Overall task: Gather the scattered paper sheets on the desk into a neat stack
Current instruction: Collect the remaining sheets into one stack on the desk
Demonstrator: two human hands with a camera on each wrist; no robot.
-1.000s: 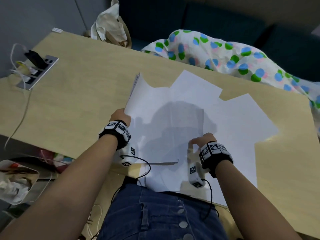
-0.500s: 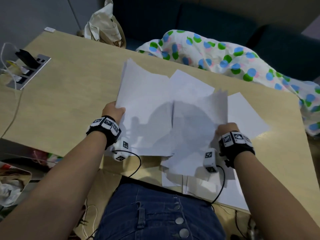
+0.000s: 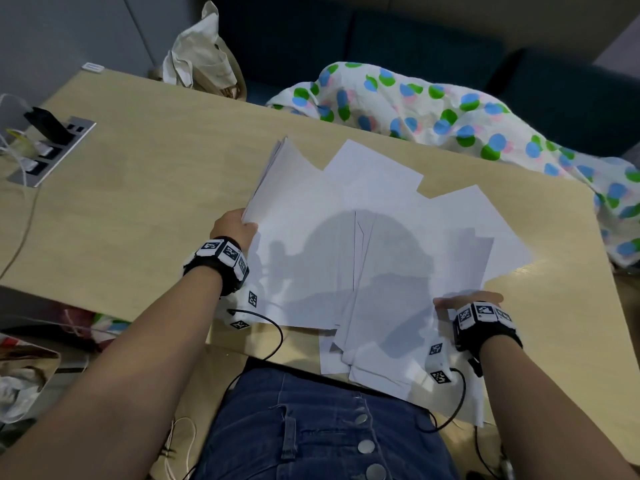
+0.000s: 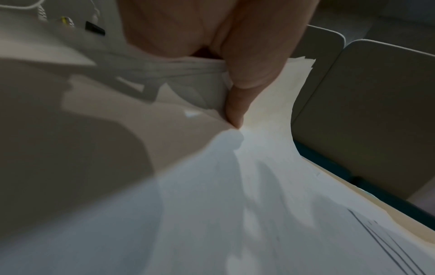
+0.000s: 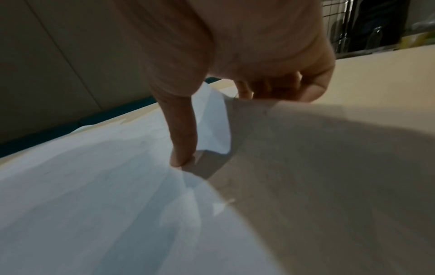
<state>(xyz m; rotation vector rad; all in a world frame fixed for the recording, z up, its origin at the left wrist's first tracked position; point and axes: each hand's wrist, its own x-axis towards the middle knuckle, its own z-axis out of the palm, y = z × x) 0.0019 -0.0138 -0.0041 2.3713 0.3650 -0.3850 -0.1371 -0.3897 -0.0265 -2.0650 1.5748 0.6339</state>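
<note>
While the left hand [image 3: 232, 226] grips the left edge of a bundle of papers [image 3: 294, 216], thumb on top and fingers [image 4: 235, 104] curled underneath, that edge is lifted off the desk [image 3: 145, 188] and the sheets fan slightly at their far corner. Just to the right of that hand, more loose sheets [image 3: 398, 271] lie overlapping at different angles, spreading across to the right hand [image 3: 465, 303] and hanging over the near desk edge toward the person's lap. At the right hand, the thumb [image 5: 181, 141] presses down on top of the sheets and the other fingers curl under their right edge, pinching it. Beyond both hands a spotted blanket [image 3: 450, 109] lies past the far desk edge, and far to the left of the left hand sits a power strip [image 3: 52, 150].
</note>
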